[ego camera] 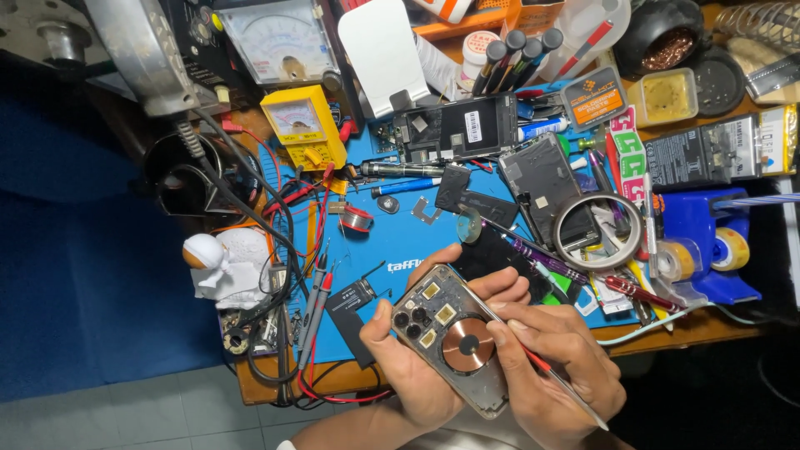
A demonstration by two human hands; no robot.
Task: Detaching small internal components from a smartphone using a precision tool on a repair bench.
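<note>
Your left hand cradles the opened phone back above the bench edge, its lower end hidden, long axis slanting down-right, while your right hand fingers pinch a red-handled tool.

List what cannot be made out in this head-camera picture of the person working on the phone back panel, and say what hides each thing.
- Tool tip: head view, hidden behind the right hand fingers where it meets the phone back panel.
- Panel's lower left edge: covered by the left hand.
- Both forearms: cut off by the bottom edge.
- Analog meter at the top: its upper part is cut off by the frame edge.
</note>
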